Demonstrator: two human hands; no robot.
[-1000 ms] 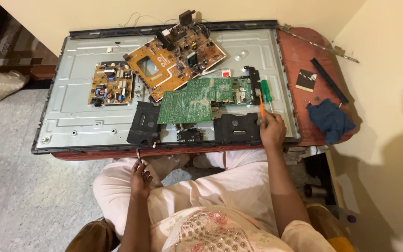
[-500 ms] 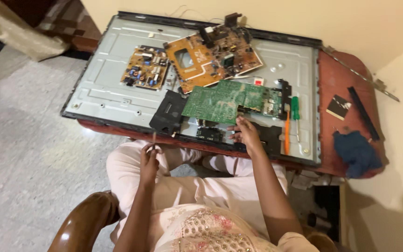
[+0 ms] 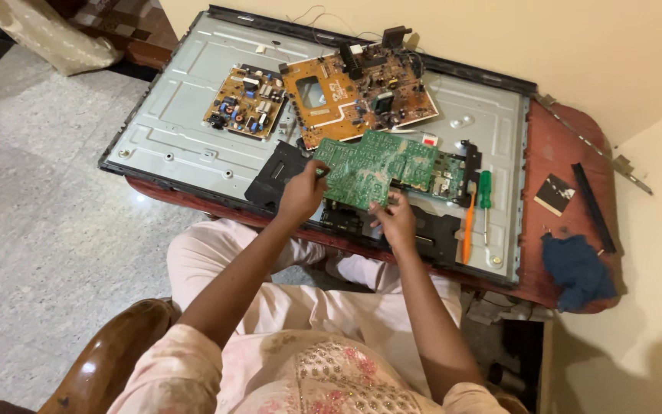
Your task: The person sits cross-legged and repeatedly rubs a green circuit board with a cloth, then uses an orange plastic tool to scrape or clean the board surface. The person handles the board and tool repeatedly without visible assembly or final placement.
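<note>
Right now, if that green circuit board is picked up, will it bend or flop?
Probably stiff: the green circuit board keeps flat with left hand and right hand at its edges. Likely light, being thin. Its small parts look fragile.

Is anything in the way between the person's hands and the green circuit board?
No. The left hand grips the green circuit board at its left edge, and the right hand touches its lower edge. The screwdrivers lie off to the right.

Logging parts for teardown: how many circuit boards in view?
3. Green circuit board at the panel's near edge, held by left hand and right hand. Large orange board behind it. Small orange board to its left. Others may hide underneath.
</note>
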